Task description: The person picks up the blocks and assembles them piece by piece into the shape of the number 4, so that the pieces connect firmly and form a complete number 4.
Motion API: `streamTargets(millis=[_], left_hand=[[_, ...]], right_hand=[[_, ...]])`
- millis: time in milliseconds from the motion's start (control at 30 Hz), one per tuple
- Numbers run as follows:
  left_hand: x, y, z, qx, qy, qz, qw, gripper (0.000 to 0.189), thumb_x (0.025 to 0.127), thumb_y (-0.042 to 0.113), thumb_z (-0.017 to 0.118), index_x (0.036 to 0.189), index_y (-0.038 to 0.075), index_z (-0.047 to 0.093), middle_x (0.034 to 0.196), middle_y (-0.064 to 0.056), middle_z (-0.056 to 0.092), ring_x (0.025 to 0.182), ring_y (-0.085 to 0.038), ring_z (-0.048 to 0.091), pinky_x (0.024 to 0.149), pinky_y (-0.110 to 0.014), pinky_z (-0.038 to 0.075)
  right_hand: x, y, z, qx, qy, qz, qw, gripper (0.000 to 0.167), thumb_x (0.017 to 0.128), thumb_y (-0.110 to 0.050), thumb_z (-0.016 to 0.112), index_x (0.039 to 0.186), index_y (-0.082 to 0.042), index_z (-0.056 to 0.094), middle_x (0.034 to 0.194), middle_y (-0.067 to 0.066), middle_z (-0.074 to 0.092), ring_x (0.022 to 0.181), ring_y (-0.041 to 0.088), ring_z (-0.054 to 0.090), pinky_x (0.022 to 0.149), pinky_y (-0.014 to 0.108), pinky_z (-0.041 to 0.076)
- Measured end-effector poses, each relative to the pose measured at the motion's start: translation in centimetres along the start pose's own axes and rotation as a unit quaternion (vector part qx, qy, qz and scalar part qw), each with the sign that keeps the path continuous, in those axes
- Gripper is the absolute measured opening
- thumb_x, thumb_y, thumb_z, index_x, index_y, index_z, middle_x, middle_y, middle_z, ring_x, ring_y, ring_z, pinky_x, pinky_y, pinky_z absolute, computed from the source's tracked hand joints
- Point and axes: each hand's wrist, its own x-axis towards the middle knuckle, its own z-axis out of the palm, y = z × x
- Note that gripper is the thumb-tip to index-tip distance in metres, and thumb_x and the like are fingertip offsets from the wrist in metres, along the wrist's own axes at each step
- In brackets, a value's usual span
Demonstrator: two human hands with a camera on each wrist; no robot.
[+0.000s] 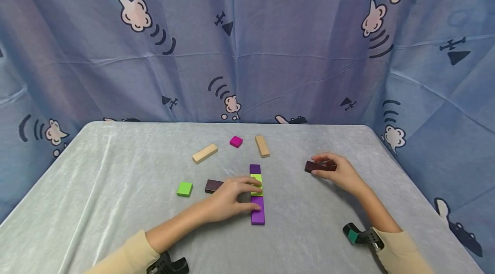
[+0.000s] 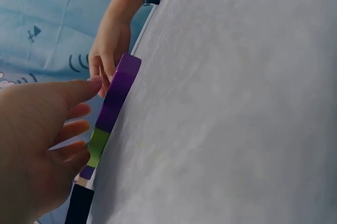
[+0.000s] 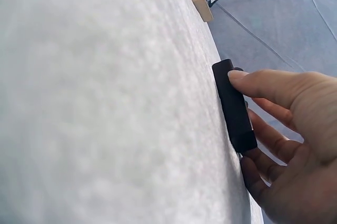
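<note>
Purple marks the near end of a straight row on the grey cloth (image 1: 294, 239): a purple block (image 1: 258, 217), then lime (image 2: 98, 143), then a short dark-purple block (image 1: 255, 169) at the far end. The left hand (image 1: 232, 199) lies over this row from its left side, thumb at the purple block, fingertips at the lime, fingers loosely bent and gripping nothing; how hard they press I cannot tell.

Just left of it sits a dark brown block (image 1: 213, 186), partly hidden, with a green block (image 1: 184, 189) beyond. Well to the right, the right hand (image 1: 342, 174) pinches another dark block (image 3: 233, 105) between thumb and fingers; whether it touches the cloth is unclear.

The step in hand seems to be handling that block while the left hand steadies or aligns the row. The next move likely calls for a firm pinch and an undisturbed row.

Farther off lie two pale wooden blocks (image 1: 205, 153) (image 1: 262, 146), a magenta block (image 1: 236, 141) between them, before a blue curtain (image 1: 255, 42).
</note>
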Motion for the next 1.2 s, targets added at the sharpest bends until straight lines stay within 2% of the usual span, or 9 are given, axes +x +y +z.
streamTargets(millis=[133, 267, 433, 567, 800, 1200], left_hand=[[-0.13, 0.07, 0.34, -0.004, 0.012, -0.011, 0.9999, 0.036, 0.095, 0.020, 0.081, 0.125, 0.001, 0.076, 0.138, -0.011, 0.068, 0.134, -0.027, 0.061, 0.115, -0.042, 0.047], [-0.20, 0.14, 0.43, -0.020, 0.023, -0.038, 0.9988, 0.037, 0.094, 0.018, 0.081, 0.126, 0.001, 0.075, 0.140, -0.011, 0.067, 0.138, -0.030, 0.058, 0.117, -0.045, 0.045], [-0.14, 0.24, 0.34, -0.035, 0.019, -0.065, 0.9971, 0.037, 0.095, 0.018, 0.081, 0.127, 0.001, 0.074, 0.142, -0.011, 0.066, 0.140, -0.031, 0.056, 0.118, -0.047, 0.043], [-0.14, 0.15, 0.26, -0.028, 0.014, -0.060, 0.9977, 0.037, 0.095, 0.017, 0.080, 0.127, 0.000, 0.074, 0.142, -0.012, 0.066, 0.141, -0.031, 0.056, 0.118, -0.047, 0.043], [-0.26, -0.20, 0.08, 0.013, 0.009, -0.041, 0.9990, 0.035, 0.096, 0.018, 0.079, 0.126, -0.001, 0.075, 0.141, -0.014, 0.066, 0.138, -0.032, 0.058, 0.116, -0.047, 0.045], [-0.18, -0.34, -0.28, 0.030, 0.000, -0.027, 0.9992, 0.035, 0.097, 0.021, 0.079, 0.125, 0.001, 0.076, 0.141, -0.012, 0.067, 0.137, -0.029, 0.060, 0.116, -0.043, 0.046]], right_hand=[[0.00, 0.07, 0.01, 0.007, -0.004, 0.005, 1.0000, 0.039, 0.093, -0.008, 0.080, 0.128, 0.006, 0.069, 0.120, 0.024, 0.072, 0.096, 0.016, 0.066, 0.077, 0.024, 0.054], [0.02, 0.16, 0.02, 0.016, -0.006, 0.006, 0.9998, 0.039, 0.093, -0.007, 0.080, 0.127, 0.006, 0.069, 0.117, 0.023, 0.072, 0.091, 0.009, 0.064, 0.075, 0.023, 0.053], [0.02, 0.25, -0.02, 0.017, -0.010, 0.003, 0.9998, 0.038, 0.092, -0.007, 0.080, 0.127, 0.006, 0.069, 0.116, 0.023, 0.072, 0.088, 0.007, 0.063, 0.073, 0.023, 0.052], [0.02, 0.32, -0.06, 0.016, -0.016, 0.006, 0.9997, 0.039, 0.092, -0.007, 0.080, 0.127, 0.006, 0.069, 0.118, 0.022, 0.072, 0.092, 0.009, 0.062, 0.075, 0.023, 0.052], [0.05, 0.44, -0.16, 0.012, -0.023, 0.008, 0.9996, 0.039, 0.091, -0.007, 0.081, 0.127, 0.006, 0.069, 0.115, 0.021, 0.072, 0.091, 0.011, 0.061, 0.075, 0.024, 0.051], [-0.03, 0.40, -0.47, 0.008, -0.032, 0.004, 0.9994, 0.040, 0.091, -0.005, 0.081, 0.127, 0.007, 0.069, 0.118, 0.022, 0.072, 0.097, 0.015, 0.065, 0.079, 0.023, 0.053]])
